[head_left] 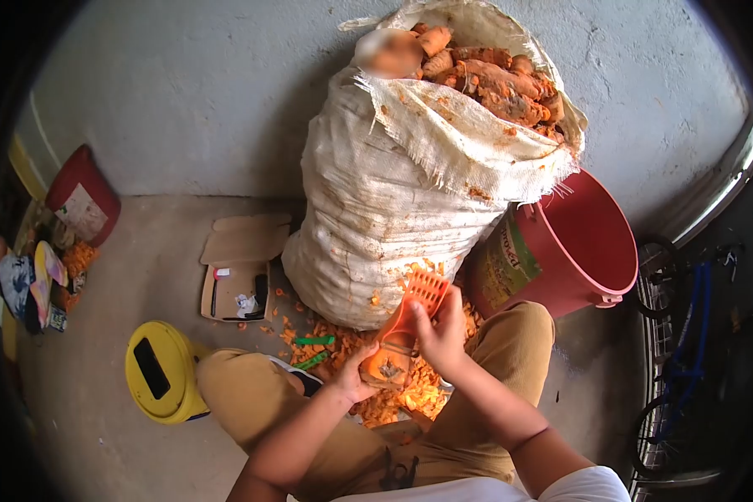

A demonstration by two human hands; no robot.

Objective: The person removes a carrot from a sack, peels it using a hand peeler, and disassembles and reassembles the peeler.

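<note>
My left hand [356,378] is closed around a thick orange carrot [386,366], whose rough brownish end faces up toward me. My right hand [442,335] grips an orange plastic peeler [403,325] with a slotted, flared end pointing away. The peeler's lower end lies against the carrot. Beneath both hands, orange peelings [410,397] cover the floor between my legs. Just beyond my left hand, a green plastic piece [314,340] and another green piece [312,361] lie among the scraps.
A large woven sack [368,201] of dirt-covered orange roots [498,79] leans by the wall. Right of it is a tilted red bucket [552,243]. On the left are an open cardboard box [234,276], a yellow bucket [161,372] and a dark red container [84,197]. A blue bicycle [694,343] stands far right.
</note>
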